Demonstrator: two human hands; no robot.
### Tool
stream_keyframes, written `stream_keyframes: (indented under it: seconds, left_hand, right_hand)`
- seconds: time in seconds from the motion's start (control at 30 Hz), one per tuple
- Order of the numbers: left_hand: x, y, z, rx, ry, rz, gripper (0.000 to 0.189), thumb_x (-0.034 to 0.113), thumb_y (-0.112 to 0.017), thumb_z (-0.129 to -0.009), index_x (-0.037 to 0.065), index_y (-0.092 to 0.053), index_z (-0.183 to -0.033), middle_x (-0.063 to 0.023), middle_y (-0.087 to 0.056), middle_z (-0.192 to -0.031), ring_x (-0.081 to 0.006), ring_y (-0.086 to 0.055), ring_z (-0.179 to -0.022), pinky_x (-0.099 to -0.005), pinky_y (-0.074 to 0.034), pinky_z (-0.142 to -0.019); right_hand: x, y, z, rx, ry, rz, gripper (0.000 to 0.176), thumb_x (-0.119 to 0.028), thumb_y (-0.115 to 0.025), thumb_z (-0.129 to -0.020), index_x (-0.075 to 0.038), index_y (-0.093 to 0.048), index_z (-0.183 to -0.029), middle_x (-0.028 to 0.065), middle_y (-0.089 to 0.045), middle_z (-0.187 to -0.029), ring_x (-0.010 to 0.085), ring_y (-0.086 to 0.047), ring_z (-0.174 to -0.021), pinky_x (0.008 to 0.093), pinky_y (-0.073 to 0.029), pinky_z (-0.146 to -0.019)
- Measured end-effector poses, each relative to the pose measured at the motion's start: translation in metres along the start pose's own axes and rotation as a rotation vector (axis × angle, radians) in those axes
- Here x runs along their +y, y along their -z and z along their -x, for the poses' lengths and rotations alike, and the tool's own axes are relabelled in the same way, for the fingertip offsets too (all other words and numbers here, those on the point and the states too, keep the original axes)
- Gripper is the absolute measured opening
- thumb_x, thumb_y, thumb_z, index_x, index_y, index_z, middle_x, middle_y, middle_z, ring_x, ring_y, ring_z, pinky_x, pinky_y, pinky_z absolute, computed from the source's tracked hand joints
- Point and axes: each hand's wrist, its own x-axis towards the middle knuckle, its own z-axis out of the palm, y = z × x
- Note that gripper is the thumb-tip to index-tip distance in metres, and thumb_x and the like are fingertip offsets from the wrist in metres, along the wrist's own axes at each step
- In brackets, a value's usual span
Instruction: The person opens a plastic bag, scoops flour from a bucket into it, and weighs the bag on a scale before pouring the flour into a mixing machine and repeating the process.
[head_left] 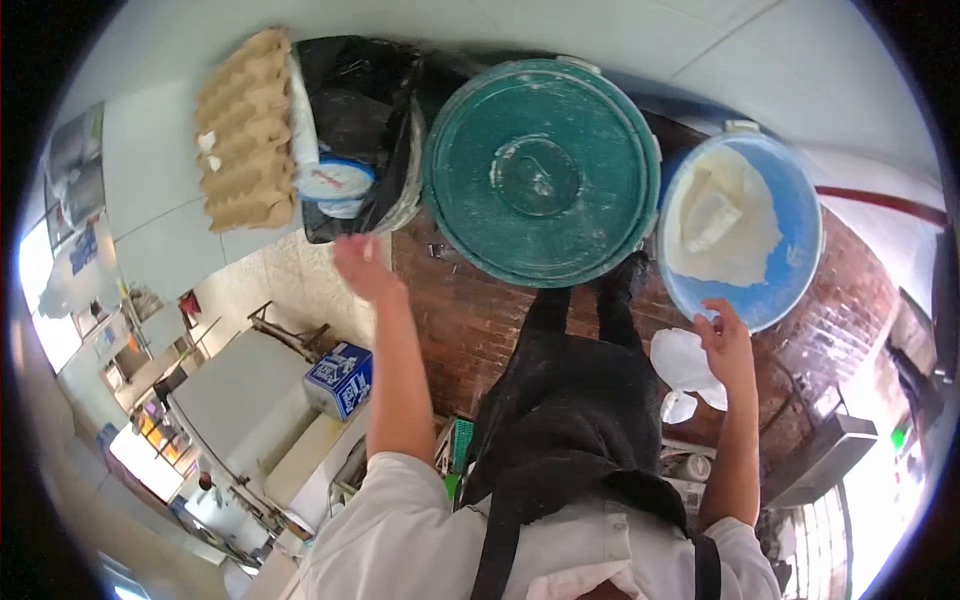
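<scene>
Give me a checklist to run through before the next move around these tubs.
1. Left hand empty: ok, nothing shows in it.
2. Right hand gripping the white plastic: cannot tell.
3. Blue tub covered: not ok, it is open with white powder showing.
4. Green lid clean: not ok, whitish smears mark it.
5. Pale lump on the powder is a scoop: cannot tell.
</scene>
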Motion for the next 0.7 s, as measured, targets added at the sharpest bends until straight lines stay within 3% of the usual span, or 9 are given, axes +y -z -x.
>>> stream_keyframes:
  seconds: [0.07,0.13,0.17,0.23,0.33,0.43,0.53,0.7]
  left_hand:
    - [0.055,0.002,-0.033,0.006,-0.053,0.198,0.062,0.045,-0.044,-0.098,-0.002,-0.036,-0.138,-0.0129,-0.051,-0.121,-0.0272,-0.052,-0.114,-0.0445,-0.045,-0.095]
    - [0.117,-0.024,-0.046,0.125,0.095,0.270,0.063,0.044,-0.047,-0.097,-0.004,-0.036,-0.136,-0.0145,-0.051,-0.125,-0.0304,-0.052,-0.117,-0.0456,-0.045,-0.096]
    - [0.126,-0.026,-0.062,0.054,0.148,0.268,0.063,0.044,-0.047,-0.097,-0.003,-0.036,-0.137,-0.0147,-0.050,-0.128,-0.0315,-0.051,-0.118,-0.0461,-0.045,-0.097]
    - [0.138,-0.031,-0.092,-0.086,0.257,0.270,0.063,0.044,-0.049,-0.096,-0.001,-0.036,-0.139,-0.0151,-0.048,-0.133,-0.0336,-0.050,-0.120,-0.0471,-0.045,-0.098]
    - [0.146,-0.046,-0.105,-0.183,0.155,0.211,0.056,0.036,-0.047,-0.098,0.002,-0.036,-0.141,-0.0152,-0.046,-0.138,-0.0350,-0.049,-0.122,-0.0506,-0.044,-0.100]
    - [0.149,-0.038,-0.123,-0.167,0.203,0.280,0.047,0.026,-0.043,-0.099,0.004,-0.038,-0.140,-0.0150,-0.047,-0.138,-0.0356,-0.050,-0.123,-0.0532,-0.044,-0.102]
    - [0.157,-0.039,-0.119,-0.006,0.202,0.256,0.042,0.018,-0.038,-0.099,0.003,-0.040,-0.139,-0.0158,-0.047,-0.138,-0.0361,-0.050,-0.123,-0.0542,-0.043,-0.102]
    - [0.189,-0.046,-0.090,-0.007,0.080,0.346,0.044,0.014,-0.037,-0.097,-0.002,-0.039,-0.137,-0.0194,-0.047,-0.137,-0.0370,-0.048,-0.125,-0.0539,-0.042,-0.103]
  right_hand:
    - [0.002,0.006,-0.006,-0.003,0.030,0.040,0.024,-0.020,-0.065,-0.088,-0.004,-0.060,-0.106,0.0097,-0.054,-0.055,0.0196,-0.052,-0.048,0.0350,-0.040,-0.049]
    - [0.002,0.002,-0.011,0.000,0.053,0.087,0.024,-0.020,-0.065,-0.088,-0.004,-0.060,-0.105,0.0095,-0.054,-0.055,0.0195,-0.052,-0.048,0.0348,-0.040,-0.049]
    - [0.001,-0.002,-0.013,0.002,0.054,0.057,0.023,-0.020,-0.065,-0.088,-0.004,-0.060,-0.105,0.0093,-0.054,-0.055,0.0194,-0.051,-0.047,0.0348,-0.039,-0.049]
    - [-0.004,-0.008,-0.018,0.009,0.058,0.005,0.023,-0.020,-0.065,-0.089,-0.004,-0.060,-0.104,0.0089,-0.053,-0.054,0.0191,-0.050,-0.047,0.0347,-0.039,-0.049]
    - [-0.023,-0.009,-0.018,-0.028,0.061,0.001,0.023,-0.021,-0.064,-0.089,-0.003,-0.060,-0.104,0.0079,-0.051,-0.053,0.0186,-0.048,-0.046,0.0346,-0.038,-0.049]
    - [-0.019,-0.009,-0.020,-0.025,0.071,0.025,0.024,-0.021,-0.064,-0.089,-0.002,-0.060,-0.103,0.0069,-0.049,-0.052,0.0174,-0.046,-0.046,0.0342,-0.037,-0.049]
    - [-0.017,-0.006,-0.021,-0.037,0.040,0.054,0.025,-0.022,-0.065,-0.089,-0.002,-0.060,-0.104,0.0067,-0.048,-0.052,0.0167,-0.046,-0.047,0.0339,-0.037,-0.049]
    - [-0.019,-0.009,-0.018,-0.039,0.014,0.028,0.026,-0.023,-0.065,-0.089,-0.003,-0.060,-0.104,0.0082,-0.049,-0.052,0.0171,-0.046,-0.047,0.0337,-0.038,-0.050]
